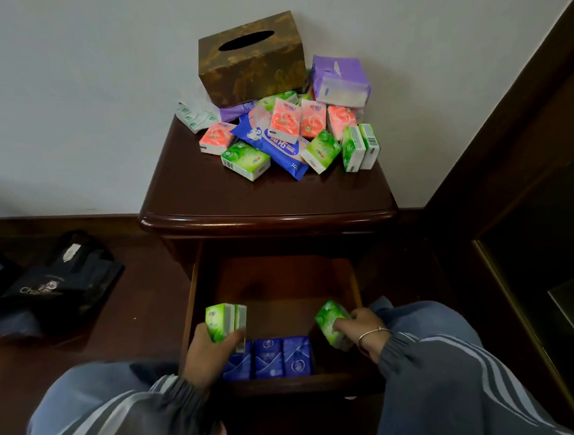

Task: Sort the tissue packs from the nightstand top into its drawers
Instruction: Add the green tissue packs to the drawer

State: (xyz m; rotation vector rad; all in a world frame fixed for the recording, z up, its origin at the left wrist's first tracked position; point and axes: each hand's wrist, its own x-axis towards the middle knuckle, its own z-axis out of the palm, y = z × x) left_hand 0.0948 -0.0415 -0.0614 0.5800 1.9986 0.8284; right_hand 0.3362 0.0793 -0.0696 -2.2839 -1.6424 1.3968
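Note:
The dark wooden nightstand (229,201) has a drawer (277,286) pulled open below its top. My left hand (210,357) grips green tissue packs (225,321) over the drawer's left side. My right hand (363,328) holds one green tissue pack (329,320) over the drawer's right side. Three blue tissue packs (267,358) stand in a row along the drawer's front wall. A pile of pink packs (285,121), green packs (245,160), purple packs (340,79) and a blue wipes pack (273,146) lies on the nightstand top.
A brown tissue box (250,58) stands at the back of the nightstand top against the wall. A black bag (57,287) lies on the floor at the left. Dark wooden furniture (531,198) stands at the right. My knees frame the drawer.

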